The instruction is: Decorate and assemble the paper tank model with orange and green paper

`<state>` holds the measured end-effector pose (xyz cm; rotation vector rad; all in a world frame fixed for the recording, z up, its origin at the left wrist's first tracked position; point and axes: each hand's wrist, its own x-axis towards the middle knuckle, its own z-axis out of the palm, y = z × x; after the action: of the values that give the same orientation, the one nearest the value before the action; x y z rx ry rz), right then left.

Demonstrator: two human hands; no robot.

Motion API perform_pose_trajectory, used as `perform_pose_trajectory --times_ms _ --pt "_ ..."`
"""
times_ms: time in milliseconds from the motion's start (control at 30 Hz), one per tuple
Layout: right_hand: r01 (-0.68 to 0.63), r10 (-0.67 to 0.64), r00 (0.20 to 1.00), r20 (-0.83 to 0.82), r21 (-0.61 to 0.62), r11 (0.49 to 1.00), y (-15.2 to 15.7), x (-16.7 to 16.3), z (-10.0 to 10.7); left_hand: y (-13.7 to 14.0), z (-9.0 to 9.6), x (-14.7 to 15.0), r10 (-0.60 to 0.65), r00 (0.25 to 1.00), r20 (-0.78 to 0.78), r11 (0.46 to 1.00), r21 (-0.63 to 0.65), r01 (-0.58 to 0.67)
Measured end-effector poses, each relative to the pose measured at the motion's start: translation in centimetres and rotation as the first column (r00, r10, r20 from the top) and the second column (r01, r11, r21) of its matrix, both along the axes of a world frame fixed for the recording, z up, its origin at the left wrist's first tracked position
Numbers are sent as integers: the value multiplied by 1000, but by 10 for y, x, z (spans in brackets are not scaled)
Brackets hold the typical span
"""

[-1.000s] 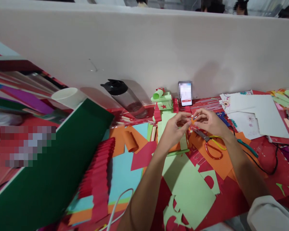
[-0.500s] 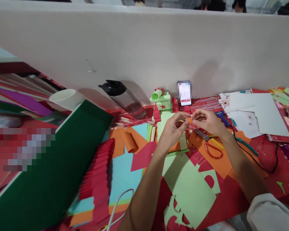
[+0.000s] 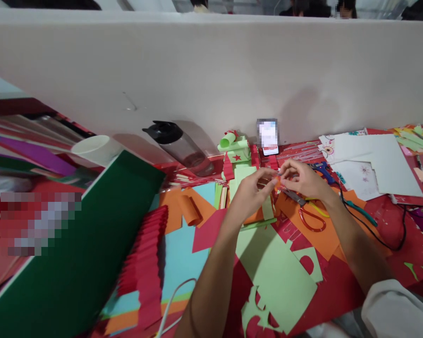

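Note:
My left hand (image 3: 253, 192) and my right hand (image 3: 301, 180) meet at the fingertips over the middle of the table. Pinched between them is a small orange paper piece (image 3: 278, 182), mostly covered by the fingers, so its shape is hard to make out. Just below my right hand lie scissors (image 3: 312, 219) with one red and one yellow handle, on orange paper (image 3: 326, 239). Under my left wrist spreads light green paper (image 3: 278, 272). Behind my hands stands a green and red paper model (image 3: 238, 156) bearing a red star.
A phone (image 3: 269, 137) leans on the white partition (image 3: 204, 70). A dark bottle (image 3: 183, 148) and a large green board (image 3: 74, 253) stand to the left, near pleated red paper (image 3: 146, 263). On the right are a blue glue gun (image 3: 323, 172), its black cord and white sheets (image 3: 391, 164).
The orange piece showed more clearly between the fingertips before; now the fingers cover more of it. My fingertips have drawn slightly closer, and the view has shifted a little.

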<state>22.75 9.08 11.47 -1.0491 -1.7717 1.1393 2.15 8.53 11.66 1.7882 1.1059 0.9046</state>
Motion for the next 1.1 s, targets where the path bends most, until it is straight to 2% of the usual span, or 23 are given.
perform_pose_trajectory --times_ms 167,233,300,333,367,433,467,500,533,667,800,967,1033,1100 --pt "-46 43 992 122 18 999 -1 5 6 -3 7 -5 -61 977 -204 997 34 69" --pt "-7 0 982 191 36 999 1 19 8 -3 7 -10 -76 968 -238 996 32 86" --pt "76 -81 939 335 26 997 5 42 7 -2 7 -18 -68 962 -264 996 40 81" --pt "141 -137 881 454 27 990 7 56 6 -1 7 -22 -55 960 -273 996 52 72" --pt "230 -208 783 586 38 972 10 70 3 0 7 -27 -41 960 -276 996 67 62" --pt "401 -309 535 786 86 912 14 96 -5 2 9 -36 -27 962 -270 995 83 51" --pt "459 -324 429 843 106 882 15 107 -10 3 10 -41 -10 965 -262 995 89 35" --pt "481 -305 381 872 95 872 17 115 -15 4 11 -45 3 967 -253 995 96 22" --pt "486 -267 383 885 53 872 18 121 -20 4 13 -49 16 970 -244 995 104 10" --pt "454 -190 481 856 -58 889 22 128 -33 5 21 -62 59 973 -224 993 116 -34" --pt "405 -199 584 787 -70 912 24 129 -35 2 25 -70 102 970 -220 990 118 -77" --pt "364 -245 713 658 -48 930 22 140 -27 -5 26 -76 206 954 -219 958 243 -152" --pt "369 -285 777 561 -40 929 20 144 -21 -9 26 -76 175 965 -196 969 206 -134" --pt "369 -326 865 382 -42 929 17 144 -14 -12 27 -74 79 987 -143 990 124 -61"
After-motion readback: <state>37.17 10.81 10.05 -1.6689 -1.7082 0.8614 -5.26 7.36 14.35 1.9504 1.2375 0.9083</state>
